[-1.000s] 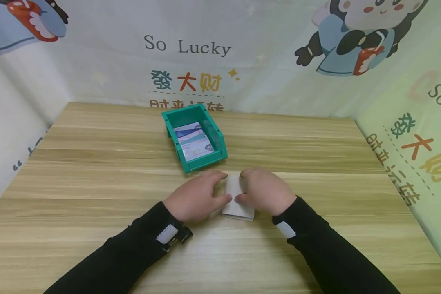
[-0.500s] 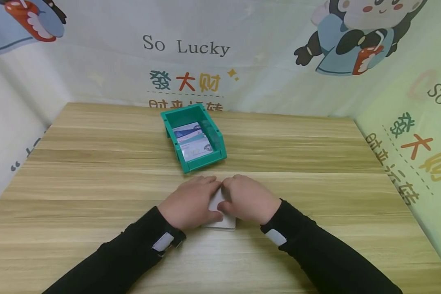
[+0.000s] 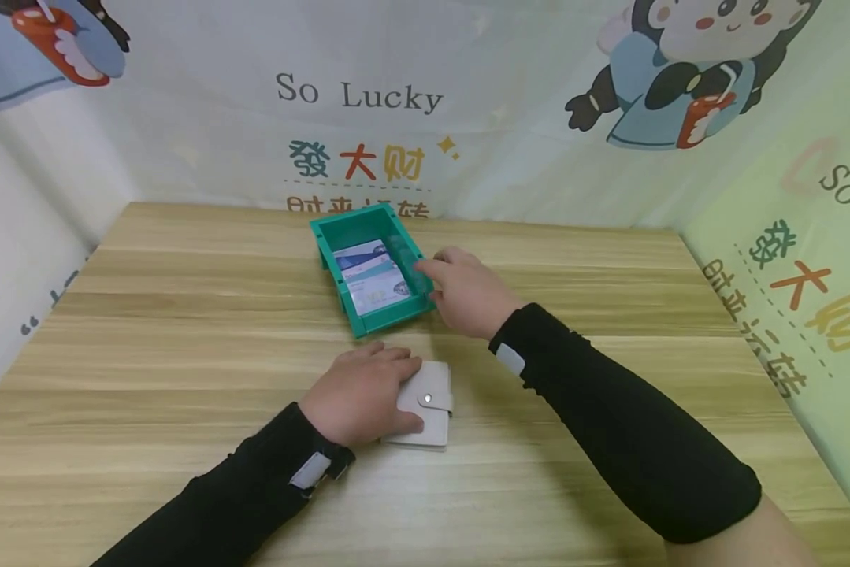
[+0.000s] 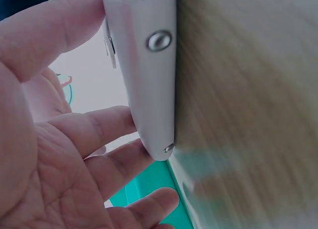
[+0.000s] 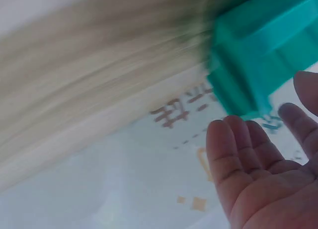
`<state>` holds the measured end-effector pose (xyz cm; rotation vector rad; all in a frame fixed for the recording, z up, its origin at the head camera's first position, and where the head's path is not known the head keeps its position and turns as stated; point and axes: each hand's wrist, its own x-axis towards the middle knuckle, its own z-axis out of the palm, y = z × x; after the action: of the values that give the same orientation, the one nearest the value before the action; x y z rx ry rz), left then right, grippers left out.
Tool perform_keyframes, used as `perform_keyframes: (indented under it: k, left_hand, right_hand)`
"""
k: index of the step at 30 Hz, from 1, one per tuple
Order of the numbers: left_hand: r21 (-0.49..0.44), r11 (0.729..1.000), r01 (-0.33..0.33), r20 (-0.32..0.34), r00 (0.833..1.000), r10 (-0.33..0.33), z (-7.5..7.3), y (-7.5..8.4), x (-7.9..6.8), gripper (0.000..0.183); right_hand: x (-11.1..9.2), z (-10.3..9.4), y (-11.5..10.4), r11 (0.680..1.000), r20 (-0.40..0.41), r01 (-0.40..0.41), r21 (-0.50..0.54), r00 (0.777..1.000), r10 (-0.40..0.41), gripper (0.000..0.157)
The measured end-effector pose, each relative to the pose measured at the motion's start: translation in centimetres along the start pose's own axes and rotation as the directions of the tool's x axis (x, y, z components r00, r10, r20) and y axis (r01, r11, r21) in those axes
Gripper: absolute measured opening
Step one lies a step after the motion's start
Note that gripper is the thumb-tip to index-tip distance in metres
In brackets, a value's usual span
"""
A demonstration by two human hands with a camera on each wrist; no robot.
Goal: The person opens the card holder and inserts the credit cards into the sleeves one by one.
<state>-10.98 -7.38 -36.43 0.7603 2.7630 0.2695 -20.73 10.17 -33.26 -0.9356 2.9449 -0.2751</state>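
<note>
A white card holder with a snap strap lies closed on the wooden table, its strap toward the right. My left hand holds its left side, thumb near the front and fingers toward the back. Two metal rivets show on its spine in the left wrist view. Farther back stands a green plastic bin, with several printed cards lying in it. My right hand is at the bin's right wall, thumb and fingers apart and holding nothing. Whether its fingertips touch the rim I cannot tell.
The wooden table stretches to both sides. Behind it hangs a printed fabric backdrop, which also lines the left and right sides. The bin stands near the table's back edge, slightly turned.
My right hand has let go of the card holder and moved back to the green bin. The card holder has shifted left and toward me, its strap now showing. The left hand stays on it.
</note>
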Motion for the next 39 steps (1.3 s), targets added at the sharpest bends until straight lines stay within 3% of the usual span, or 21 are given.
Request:
perform_keyframes:
  k: [6,12,25,39]
  left_hand:
    - [-0.004,1.000,-0.010,-0.008,1.000,0.010,0.3,0.1,0.1,0.075]
    - [0.015,1.000,-0.022,-0.030,0.999,0.023,0.5,0.2,0.0,0.075]
    - [0.036,0.999,-0.005,-0.030,1.000,0.006,0.5,0.1,0.2,0.076]
    - [0.064,0.998,-0.008,-0.018,1.000,0.009,0.4,0.1,0.3,0.077]
  right_hand:
    - [1.9,0.7,0.7,0.999,0.040,-0.029,-0.015,0.999,0.029,0.054]
    - [2.0,0.6,0.6,0.998,0.072,-0.060,0.021,0.996,0.058,0.053]
    - [-1.0,0.1,2.5,0.984,0.068,-0.171,0.039,0.983,0.169,0.055]
    - [-4.4,-0.2,3.8,0.929,-0.027,-0.364,0.061,0.930,0.367,0.056]
